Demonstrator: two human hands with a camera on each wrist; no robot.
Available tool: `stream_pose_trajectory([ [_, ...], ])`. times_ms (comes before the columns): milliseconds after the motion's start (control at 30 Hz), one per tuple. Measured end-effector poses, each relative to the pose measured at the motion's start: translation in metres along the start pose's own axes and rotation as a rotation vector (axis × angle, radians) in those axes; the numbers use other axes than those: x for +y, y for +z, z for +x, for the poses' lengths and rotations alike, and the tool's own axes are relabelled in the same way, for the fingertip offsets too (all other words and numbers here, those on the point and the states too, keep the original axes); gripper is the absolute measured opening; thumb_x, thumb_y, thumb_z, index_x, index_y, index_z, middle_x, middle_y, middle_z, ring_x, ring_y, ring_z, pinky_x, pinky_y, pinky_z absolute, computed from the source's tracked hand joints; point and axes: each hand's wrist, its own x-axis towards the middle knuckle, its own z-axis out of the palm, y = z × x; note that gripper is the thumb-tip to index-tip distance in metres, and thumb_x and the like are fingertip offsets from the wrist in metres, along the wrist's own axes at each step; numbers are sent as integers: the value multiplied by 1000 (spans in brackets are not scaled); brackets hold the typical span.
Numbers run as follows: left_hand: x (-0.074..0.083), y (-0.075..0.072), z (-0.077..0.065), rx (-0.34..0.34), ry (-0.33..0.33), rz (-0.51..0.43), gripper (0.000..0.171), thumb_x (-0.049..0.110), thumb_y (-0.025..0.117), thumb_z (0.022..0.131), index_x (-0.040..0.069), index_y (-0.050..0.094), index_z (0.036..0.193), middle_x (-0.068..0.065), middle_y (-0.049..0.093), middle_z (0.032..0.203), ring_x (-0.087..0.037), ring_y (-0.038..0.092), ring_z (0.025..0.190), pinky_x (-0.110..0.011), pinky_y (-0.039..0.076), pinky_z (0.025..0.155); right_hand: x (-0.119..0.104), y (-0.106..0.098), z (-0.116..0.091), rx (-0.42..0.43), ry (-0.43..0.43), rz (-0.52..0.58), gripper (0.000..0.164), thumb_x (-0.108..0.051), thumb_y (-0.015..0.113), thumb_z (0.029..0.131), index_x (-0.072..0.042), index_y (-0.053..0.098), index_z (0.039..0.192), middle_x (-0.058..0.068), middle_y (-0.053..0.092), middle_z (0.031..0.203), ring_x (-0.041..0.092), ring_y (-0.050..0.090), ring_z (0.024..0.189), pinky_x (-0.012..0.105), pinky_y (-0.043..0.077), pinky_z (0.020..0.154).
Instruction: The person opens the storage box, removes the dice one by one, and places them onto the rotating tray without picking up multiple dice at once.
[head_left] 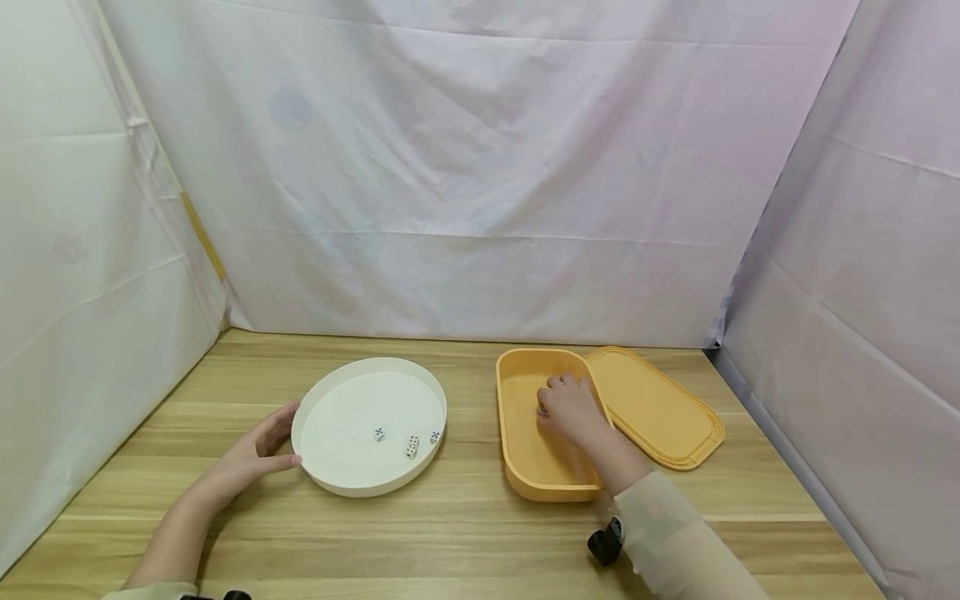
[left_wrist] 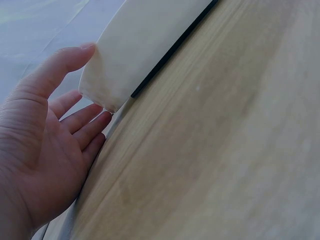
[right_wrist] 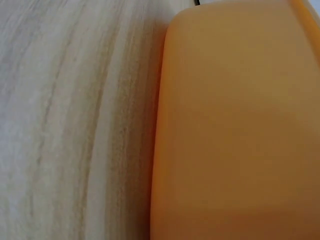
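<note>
A round white tray lies on the left of the table with several small white dice in it, mostly toward its right side. My left hand touches the tray's left side. In the left wrist view, its thumb rests at the wall's edge and its fingers lie loosely extended along the wall. My right hand reaches into an orange rectangular box. A small die shows at its fingertips, pinched and partly hidden. The right wrist view shows only the box's outer wall and the table.
An orange lid lies to the right of the box, with one edge close against it. The wooden table shows between tray and box. White cloth hangs behind and along both sides.
</note>
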Motion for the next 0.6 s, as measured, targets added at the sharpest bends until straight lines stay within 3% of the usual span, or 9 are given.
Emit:
stream_pose_trajectory([
  [67,0,0,0,0,1,1,81,7,66,89,0,15,151,-28,24,149,-38,27,132,-10,32,91,0,0,0,1,-1,-1,11,-23,72,86,-16,66,79,4,57,94,36,50,105,57,37,85],
  [200,0,0,0,-1,6,0,81,7,66,89,-1,15,151,-29,24,149,-39,26,132,-10,32,91,-1,0,0,-4,-3,-5,11,-22,72,86,-16,67,79,4,57,92,35,50,104,57,38,84],
  [433,-1,0,0,7,3,4,81,8,67,89,1,16,152,-28,25,149,-3,34,125,-11,32,91,-1,0,1,-21,1,-2,11,-22,74,84,-15,67,79,5,58,96,34,50,104,55,38,83],
  [600,-5,-1,1,7,7,-2,81,7,67,89,1,16,152,-28,25,149,5,35,121,-9,30,91,-1,1,2,-25,7,-5,10,-21,73,85,-14,67,79,5,58,96,34,50,105,55,38,83],
])
